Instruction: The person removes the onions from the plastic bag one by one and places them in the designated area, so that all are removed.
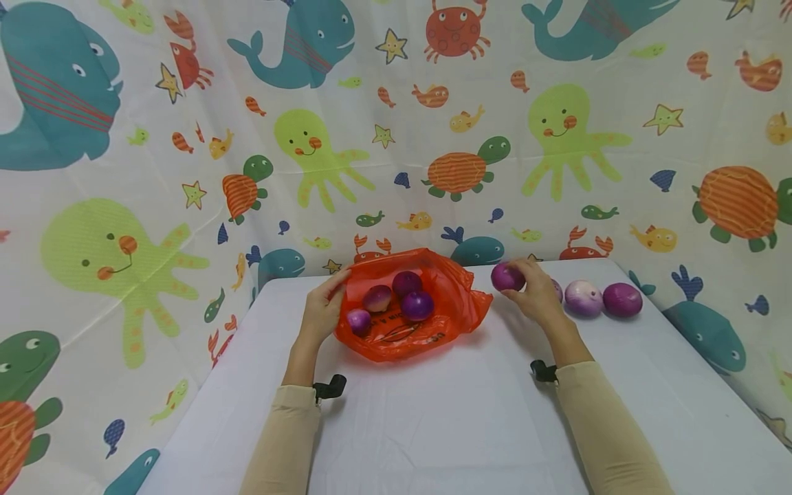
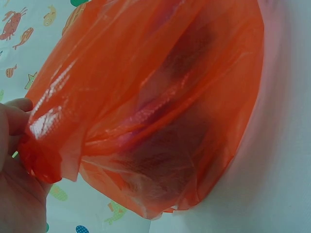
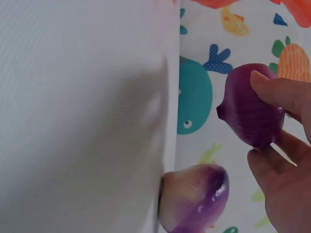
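My left hand (image 1: 322,309) grips the left edge of a red plastic bag (image 1: 454,275), and the bag's gathered rim (image 2: 43,162) shows between thumb and fingers in the left wrist view. The bag's mouth faces me, with several purple onions (image 1: 417,306) lying inside. Through the thin film they appear only as dark shapes in the left wrist view. To the right of the bag, my right hand (image 1: 537,295) holds a purple onion (image 1: 507,277) between thumb and fingertips, raised over the table. In the right wrist view this onion (image 3: 245,107) has its pointed end toward the table.
Just right of my right hand, a pale purple-white onion (image 1: 584,298) and a dark purple onion (image 1: 622,300) sit in a row on the white table (image 1: 427,426). Another onion (image 1: 558,290) is partly hidden behind the hand. A sea-animal curtain (image 1: 396,137) hangs behind the table.
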### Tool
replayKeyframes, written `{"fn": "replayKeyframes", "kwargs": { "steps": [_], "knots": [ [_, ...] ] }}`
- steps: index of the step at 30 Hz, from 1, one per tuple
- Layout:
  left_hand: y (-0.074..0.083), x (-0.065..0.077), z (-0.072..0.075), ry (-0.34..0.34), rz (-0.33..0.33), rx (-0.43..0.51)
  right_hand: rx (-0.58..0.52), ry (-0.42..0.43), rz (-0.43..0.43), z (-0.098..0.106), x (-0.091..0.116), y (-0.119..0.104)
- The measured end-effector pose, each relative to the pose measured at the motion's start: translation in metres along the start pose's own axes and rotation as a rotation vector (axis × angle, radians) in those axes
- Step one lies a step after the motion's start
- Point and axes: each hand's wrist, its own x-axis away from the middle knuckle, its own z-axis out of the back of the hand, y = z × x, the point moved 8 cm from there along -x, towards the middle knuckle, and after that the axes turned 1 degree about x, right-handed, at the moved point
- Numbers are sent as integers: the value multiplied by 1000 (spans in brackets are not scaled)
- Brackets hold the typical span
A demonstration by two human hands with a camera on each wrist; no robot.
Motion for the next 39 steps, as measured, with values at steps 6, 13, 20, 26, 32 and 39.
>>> {"fn": "replayKeyframes", "kwargs": {
  "steps": [6, 13, 20, 26, 32, 39],
  "knots": [
    [21, 6, 2, -6, -8, 14, 19, -78, -38, -5, 1, 7],
    [19, 6, 1, -5, 2, 16, 30, -136, -50, -11, 1, 13],
    [17, 5, 1, -13, 2, 13, 39, -169, -71, -16, 3, 19],
    [20, 6, 2, -12, -1, 17, 49, -197, -94, -18, 4, 21],
    [20, 5, 2, -7, -12, 13, 78, -219, -104, -20, 4, 21],
    [-13, -4, 0, 2, -1, -2, 120, -267, -91, -24, 4, 20]
  ]
}}
